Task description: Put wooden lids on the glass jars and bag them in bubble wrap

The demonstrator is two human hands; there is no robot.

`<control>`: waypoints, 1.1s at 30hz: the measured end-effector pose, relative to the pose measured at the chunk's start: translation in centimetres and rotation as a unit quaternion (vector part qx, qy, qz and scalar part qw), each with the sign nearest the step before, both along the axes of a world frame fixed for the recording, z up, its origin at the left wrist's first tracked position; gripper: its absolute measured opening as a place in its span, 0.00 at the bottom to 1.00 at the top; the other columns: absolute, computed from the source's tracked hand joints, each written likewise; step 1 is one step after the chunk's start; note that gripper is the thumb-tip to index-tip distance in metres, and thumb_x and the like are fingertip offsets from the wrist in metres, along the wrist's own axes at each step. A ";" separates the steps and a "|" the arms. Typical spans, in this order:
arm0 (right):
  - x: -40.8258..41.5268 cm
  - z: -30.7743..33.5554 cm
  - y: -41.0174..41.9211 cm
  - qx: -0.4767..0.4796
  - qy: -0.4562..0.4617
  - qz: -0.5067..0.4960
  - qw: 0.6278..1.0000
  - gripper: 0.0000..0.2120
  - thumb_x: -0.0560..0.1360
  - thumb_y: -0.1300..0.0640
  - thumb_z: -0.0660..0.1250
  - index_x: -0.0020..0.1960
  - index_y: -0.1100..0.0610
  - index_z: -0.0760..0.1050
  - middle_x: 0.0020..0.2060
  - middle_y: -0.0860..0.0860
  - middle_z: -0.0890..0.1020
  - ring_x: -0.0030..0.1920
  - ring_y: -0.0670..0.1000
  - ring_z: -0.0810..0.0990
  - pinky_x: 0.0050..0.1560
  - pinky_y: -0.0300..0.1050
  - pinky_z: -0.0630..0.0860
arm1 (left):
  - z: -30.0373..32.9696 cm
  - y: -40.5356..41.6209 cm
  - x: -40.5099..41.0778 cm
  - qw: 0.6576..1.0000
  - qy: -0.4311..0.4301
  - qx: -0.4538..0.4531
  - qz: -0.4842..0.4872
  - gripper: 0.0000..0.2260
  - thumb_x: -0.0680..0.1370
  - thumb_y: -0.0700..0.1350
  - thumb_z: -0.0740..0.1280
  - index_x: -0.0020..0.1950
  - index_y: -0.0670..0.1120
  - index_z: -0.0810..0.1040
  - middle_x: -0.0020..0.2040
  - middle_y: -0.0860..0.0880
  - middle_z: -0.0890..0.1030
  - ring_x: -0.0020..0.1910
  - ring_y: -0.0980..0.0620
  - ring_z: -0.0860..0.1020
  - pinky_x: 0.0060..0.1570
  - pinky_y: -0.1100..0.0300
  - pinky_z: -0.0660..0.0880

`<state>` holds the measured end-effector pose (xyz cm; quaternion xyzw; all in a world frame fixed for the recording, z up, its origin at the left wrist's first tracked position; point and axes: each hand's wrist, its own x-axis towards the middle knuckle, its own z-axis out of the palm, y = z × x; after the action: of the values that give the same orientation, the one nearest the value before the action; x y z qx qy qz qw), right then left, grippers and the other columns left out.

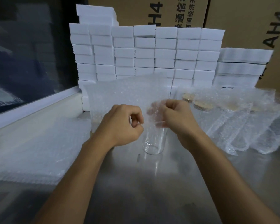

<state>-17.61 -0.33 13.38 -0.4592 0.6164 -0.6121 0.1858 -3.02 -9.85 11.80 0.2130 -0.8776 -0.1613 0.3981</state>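
Far left on the steel table (136,183): a flat stack of bubble wrap bags (39,152); the count is unreadable, the layers blur together.

Behind it, a wall of white boxes (144,50), roughly seven columns plus a lower stack at right. Too many to count reliably. Brown cartons (242,18) stand behind those.

Centre: left hand (123,125) has its fingers curled and is pinching the near edge of one bubble wrap bag (120,94), which is held up off the table. Right hand (173,117) is also curled and pinches the other side of the bag mouth, with a couple of fingers showing through the film. One glass jar (153,141) sits between the hands, its upper part inside the bag and its clear base sticking out toward me. I can't make out a lid on this jar through the wrap, so I can't confirm it's capped.

Right: a row of already bagged jars (242,123) lying side by side, touching. I count about four wooden lids (200,105) showing through the wrap; the fourth is faint.

Risks, as I judge them:
- The jar is only partly in. If either pinch slips, the bag mouth collapses and the glass slides back out onto steel.
- The jar looks supported mostly by the film; tilting the bag mouth down would let it drop.
- If the lid really is missing, it gets bagged uncapped.
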 end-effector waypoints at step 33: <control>-1.8 -6.7 -1.5 0.022 -0.011 -0.038 0.999 0.49 0.68 0.36 0.74 0.80 0.43 0.50 0.66 0.48 0.75 0.64 0.48 0.76 0.60 0.44 0.70 | 0.0 -0.6 -1.3 0.915 0.203 0.326 0.126 0.09 0.76 0.41 0.65 0.39 0.43 0.82 0.25 0.62 0.79 0.24 0.66 0.75 0.18 0.68 0.68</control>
<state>-19.45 -1.84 6.68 -0.4245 0.6445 -0.6100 0.1799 -4.35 -10.45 11.75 0.4023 -0.6427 -0.4265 0.4932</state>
